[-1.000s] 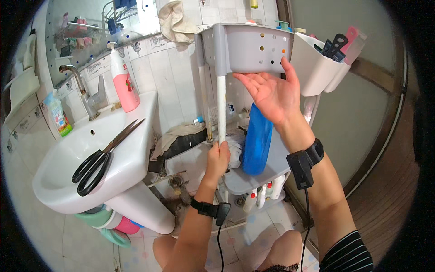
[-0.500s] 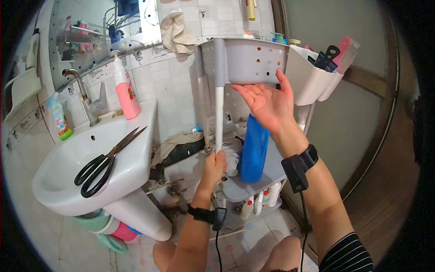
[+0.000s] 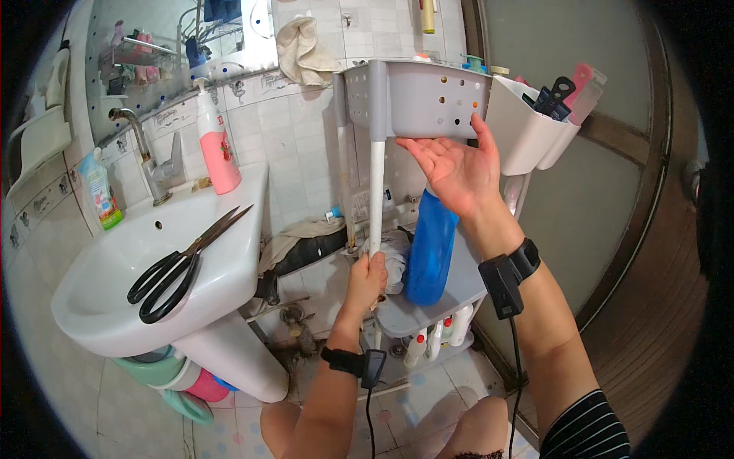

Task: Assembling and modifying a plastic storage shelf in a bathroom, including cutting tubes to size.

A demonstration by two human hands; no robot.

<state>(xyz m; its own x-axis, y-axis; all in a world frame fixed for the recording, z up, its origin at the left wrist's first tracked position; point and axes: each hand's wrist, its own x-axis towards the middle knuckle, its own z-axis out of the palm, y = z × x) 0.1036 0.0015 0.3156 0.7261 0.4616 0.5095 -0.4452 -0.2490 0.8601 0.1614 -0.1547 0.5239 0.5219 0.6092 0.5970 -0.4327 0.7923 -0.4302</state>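
Observation:
A grey plastic shelf rack stands before me, its upper basket [image 3: 417, 99] pierced with round holes. My left hand [image 3: 365, 281] is closed round the lower part of its white front post [image 3: 377, 191]. Palm up, my right hand [image 3: 459, 172] lies against the underside of the upper basket, fingers stretched out and thumb raised in front of the basket's wall. Below that hand a tall blue bottle [image 3: 432, 249] stands on the rack's middle shelf [image 3: 405, 320], its top hidden behind the hand. A white bag-like bundle [image 3: 395, 264] sits beside the bottle.
On the left, large black-handled scissors [image 3: 187, 264] lie across the white sink [image 3: 99, 306], near a tap [image 3: 141, 157] and a pink pump bottle [image 3: 219, 153]. White holders [image 3: 520, 126] with combs hang at the rack's right. White bottles [image 3: 417, 348] fill the bottom shelf; basins [image 3: 164, 375] sit under the sink.
The view has shifted slightly, so the rack and sink sit a little differently in the picture. Both hands keep their places on the rack.

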